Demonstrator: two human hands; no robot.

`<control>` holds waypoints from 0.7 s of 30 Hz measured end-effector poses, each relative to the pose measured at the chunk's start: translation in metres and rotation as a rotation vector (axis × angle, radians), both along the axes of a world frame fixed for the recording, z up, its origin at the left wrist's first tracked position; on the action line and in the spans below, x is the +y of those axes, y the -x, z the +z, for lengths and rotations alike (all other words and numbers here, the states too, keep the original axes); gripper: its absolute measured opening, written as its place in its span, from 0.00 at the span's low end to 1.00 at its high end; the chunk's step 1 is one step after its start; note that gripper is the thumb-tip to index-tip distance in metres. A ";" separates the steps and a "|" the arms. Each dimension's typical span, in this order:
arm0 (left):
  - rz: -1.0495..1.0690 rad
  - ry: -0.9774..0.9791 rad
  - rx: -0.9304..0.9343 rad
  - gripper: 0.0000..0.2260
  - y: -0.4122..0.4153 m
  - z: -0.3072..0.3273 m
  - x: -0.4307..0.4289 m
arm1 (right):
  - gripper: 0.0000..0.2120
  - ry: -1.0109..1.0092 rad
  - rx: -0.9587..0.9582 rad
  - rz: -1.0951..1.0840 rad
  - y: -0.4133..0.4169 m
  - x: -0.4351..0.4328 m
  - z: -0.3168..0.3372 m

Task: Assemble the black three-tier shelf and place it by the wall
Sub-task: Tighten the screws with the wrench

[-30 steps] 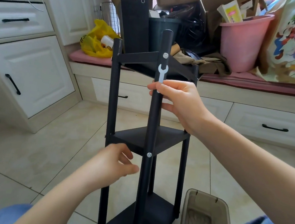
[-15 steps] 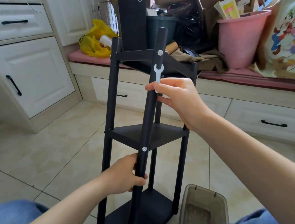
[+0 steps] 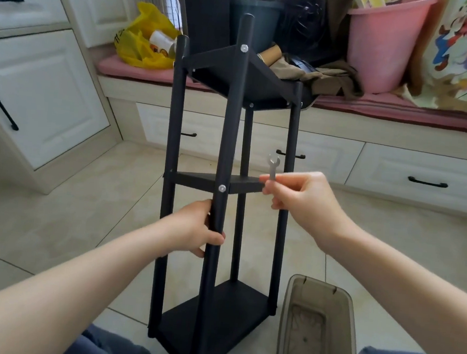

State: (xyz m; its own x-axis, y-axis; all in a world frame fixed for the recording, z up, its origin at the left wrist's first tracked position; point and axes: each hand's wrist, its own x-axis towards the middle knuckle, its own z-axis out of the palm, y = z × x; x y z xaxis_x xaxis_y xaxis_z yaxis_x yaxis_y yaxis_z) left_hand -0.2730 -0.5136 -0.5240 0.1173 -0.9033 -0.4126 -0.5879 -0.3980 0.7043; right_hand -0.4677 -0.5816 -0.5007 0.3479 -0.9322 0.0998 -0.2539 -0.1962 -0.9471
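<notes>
At frame center, the black 3-tier shelf (image 3: pixel 225 193) stands upright on the tiled floor (image 3: pixel 53 217). The left hand (image 3: pixel 193 230) grips its near post (image 3: pixel 219 218) below the middle tier; the right hand (image 3: pixel 303 200) pinches a small wrench (image 3: pixel 272 167) beside that tier.

text: none readable | yellow bag (image 3: pixel 137 47), far beyond the left hand (image 3: pixel 193 230): dark marks on its left edge, possibly lettering, too blurred to read | cup (image 3: pixel 160 41) inside it: orange print, illegible | cartoon cloth (image 3: pixel 463 55), far beyond the right hand (image 3: pixel 306 200): figures, no legible words
</notes>
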 end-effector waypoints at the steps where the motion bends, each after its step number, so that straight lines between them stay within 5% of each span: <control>1: 0.001 -0.001 0.005 0.22 -0.002 0.001 -0.002 | 0.07 -0.006 0.018 -0.010 -0.001 0.003 -0.007; 15: -0.040 0.015 -0.038 0.22 -0.014 -0.009 0.003 | 0.05 -0.134 -0.049 -0.116 -0.044 0.038 -0.089; 21: -0.039 0.017 -0.089 0.23 -0.016 -0.010 0.007 | 0.10 -0.107 0.112 -0.042 -0.054 0.028 -0.089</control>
State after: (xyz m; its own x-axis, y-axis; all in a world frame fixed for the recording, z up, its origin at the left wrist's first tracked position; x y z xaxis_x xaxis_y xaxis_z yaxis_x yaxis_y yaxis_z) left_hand -0.2573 -0.5065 -0.5336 0.1171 -0.9146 -0.3871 -0.6633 -0.3621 0.6549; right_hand -0.4140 -0.5537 -0.5902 0.3121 -0.9493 -0.0384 -0.3645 -0.0824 -0.9275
